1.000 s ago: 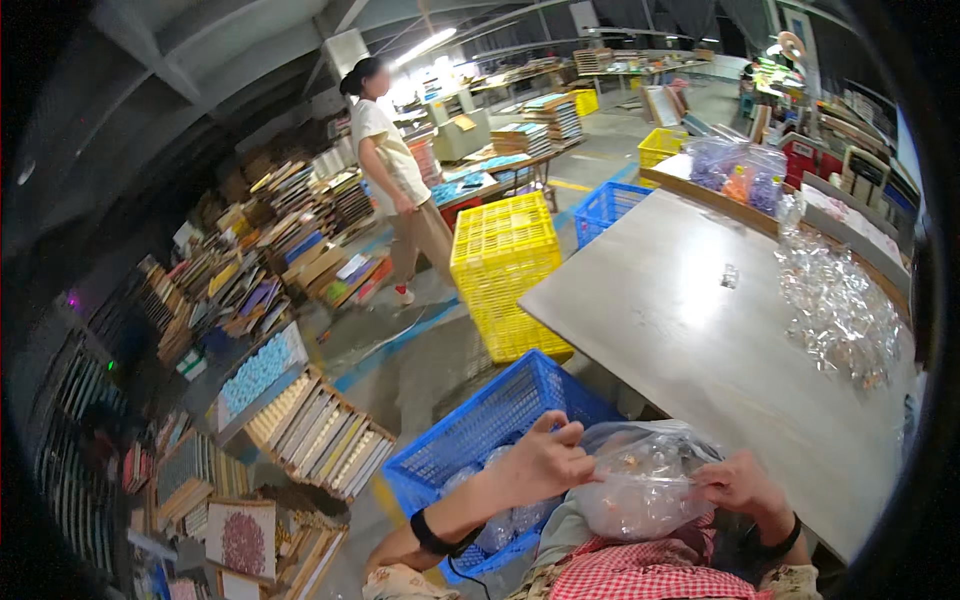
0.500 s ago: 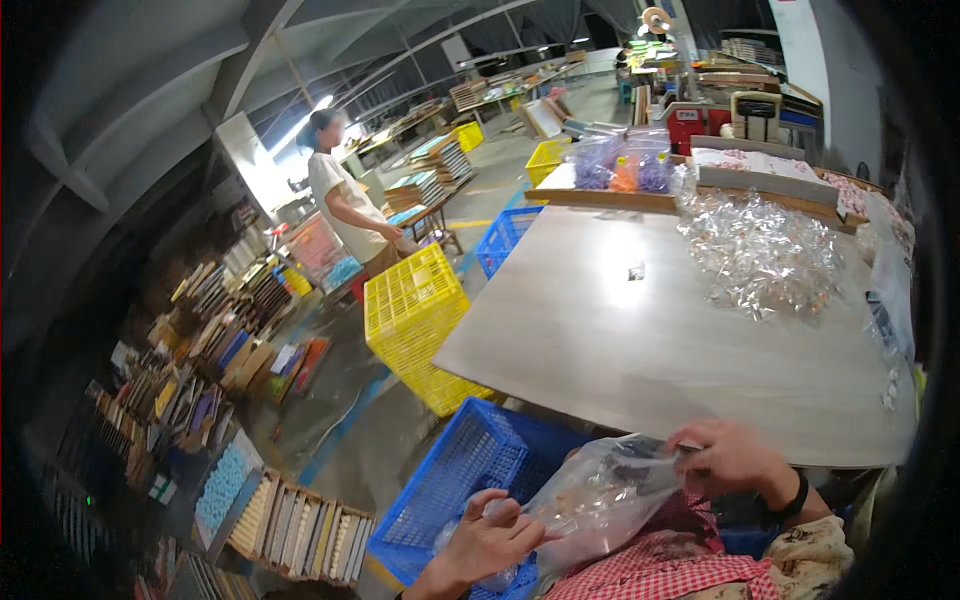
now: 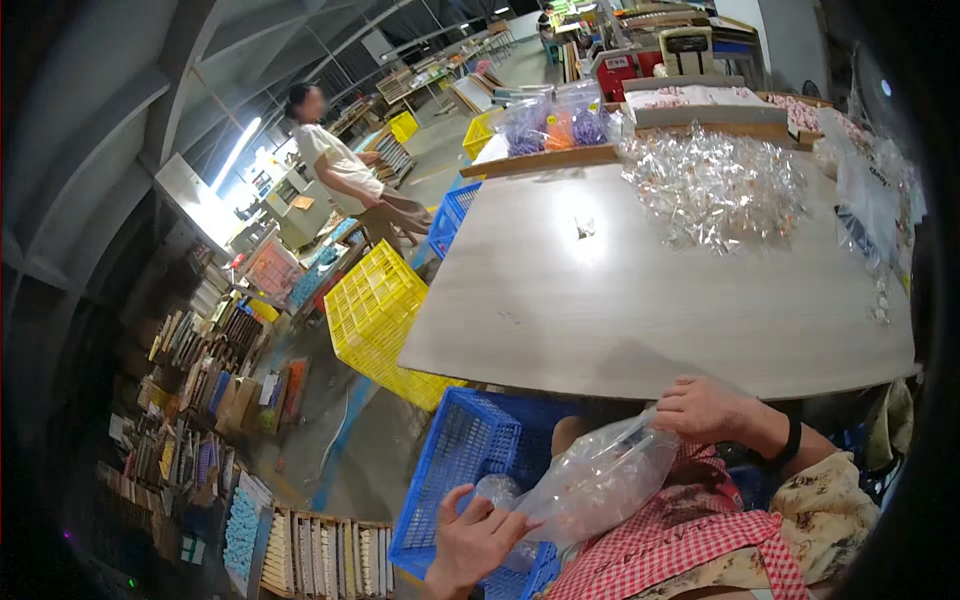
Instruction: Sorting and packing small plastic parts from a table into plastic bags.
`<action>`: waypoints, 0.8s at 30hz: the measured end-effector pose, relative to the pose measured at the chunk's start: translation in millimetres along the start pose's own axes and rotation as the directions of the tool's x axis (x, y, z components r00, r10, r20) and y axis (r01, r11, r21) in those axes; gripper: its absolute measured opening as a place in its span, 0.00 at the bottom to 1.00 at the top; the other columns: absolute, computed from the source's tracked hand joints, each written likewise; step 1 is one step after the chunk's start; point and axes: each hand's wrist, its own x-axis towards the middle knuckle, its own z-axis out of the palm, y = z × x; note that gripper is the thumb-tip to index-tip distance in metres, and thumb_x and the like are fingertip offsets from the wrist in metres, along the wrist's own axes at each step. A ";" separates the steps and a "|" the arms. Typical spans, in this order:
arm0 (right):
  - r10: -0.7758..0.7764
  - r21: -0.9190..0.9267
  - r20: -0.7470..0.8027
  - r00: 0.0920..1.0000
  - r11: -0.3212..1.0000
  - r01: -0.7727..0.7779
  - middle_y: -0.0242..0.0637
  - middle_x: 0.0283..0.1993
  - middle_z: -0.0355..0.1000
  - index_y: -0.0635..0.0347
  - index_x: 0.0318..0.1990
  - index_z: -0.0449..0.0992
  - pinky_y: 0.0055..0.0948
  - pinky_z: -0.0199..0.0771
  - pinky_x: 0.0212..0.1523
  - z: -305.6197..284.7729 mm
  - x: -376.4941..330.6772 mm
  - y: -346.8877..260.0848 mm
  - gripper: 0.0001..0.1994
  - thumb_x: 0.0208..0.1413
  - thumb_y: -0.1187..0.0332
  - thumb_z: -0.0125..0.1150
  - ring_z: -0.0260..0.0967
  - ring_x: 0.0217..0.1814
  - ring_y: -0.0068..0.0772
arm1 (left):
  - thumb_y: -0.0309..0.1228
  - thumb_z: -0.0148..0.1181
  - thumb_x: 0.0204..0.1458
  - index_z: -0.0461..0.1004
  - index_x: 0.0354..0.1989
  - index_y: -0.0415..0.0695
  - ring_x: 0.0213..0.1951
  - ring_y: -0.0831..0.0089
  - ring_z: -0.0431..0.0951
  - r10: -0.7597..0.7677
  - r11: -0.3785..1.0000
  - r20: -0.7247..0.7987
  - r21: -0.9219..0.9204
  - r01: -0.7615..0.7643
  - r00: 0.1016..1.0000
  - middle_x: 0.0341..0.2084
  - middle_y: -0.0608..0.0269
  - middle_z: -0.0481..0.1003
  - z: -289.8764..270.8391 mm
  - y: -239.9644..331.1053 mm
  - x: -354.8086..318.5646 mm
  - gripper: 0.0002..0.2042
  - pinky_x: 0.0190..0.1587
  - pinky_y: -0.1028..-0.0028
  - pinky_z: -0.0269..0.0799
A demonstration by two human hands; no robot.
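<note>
Close by table edge (image 3: 540, 380), right hand (image 3: 698, 408) grips bag (image 3: 605, 475); left hand (image 3: 478, 542) farther off.

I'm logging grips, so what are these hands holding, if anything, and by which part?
A clear plastic bag: the right hand grips its upper right end, and the left hand pinches its left edge.

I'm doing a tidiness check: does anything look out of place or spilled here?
One small item lies alone on the table, apart from the heap of clear packets; it looks stray, though too small to identify. Nothing looks clearly spilled, and the clear bag being held shows no evident tear.
</note>
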 end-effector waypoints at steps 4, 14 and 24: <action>-0.045 -0.105 0.020 0.999 0.993 0.047 0.25 0.26 0.67 0.50 0.30 0.69 0.27 0.63 0.34 1.1 -1.4 0.6 0.09 0.38 0.67 0.57 0.67 0.33 0.27 | 0.38 0.62 0.42 0.67 0.18 0.51 0.24 0.74 0.68 0.030 0.998 -0.008 -0.056 -0.030 1.000 0.14 0.71 0.64 11.9 -0.8 -11.7 0.10 0.45 0.65 0.62; 0.274 0.015 0.001 0.962 0.962 -0.274 0.33 0.26 0.69 0.56 0.38 0.71 0.32 0.65 0.35 -11.4 10.4 -23.8 0.12 0.46 0.64 0.57 0.68 0.32 0.32 | 0.38 0.60 0.44 0.71 0.23 0.49 0.28 0.67 0.69 0.035 0.993 0.037 -0.112 -0.030 0.999 0.19 0.67 0.67 23.8 -5.1 -24.7 0.08 0.48 0.60 0.60; 0.095 -0.024 -0.082 0.992 0.995 -0.098 0.32 0.27 0.68 0.55 0.34 0.71 0.31 0.65 0.34 -30.7 19.1 -28.3 0.07 0.49 0.65 0.53 0.68 0.32 0.33 | 0.36 0.60 0.45 0.72 0.27 0.47 0.26 0.64 0.69 -0.175 0.984 0.074 -0.029 0.177 0.982 0.15 0.65 0.68 -5.0 -0.8 -8.7 0.08 0.43 0.65 0.65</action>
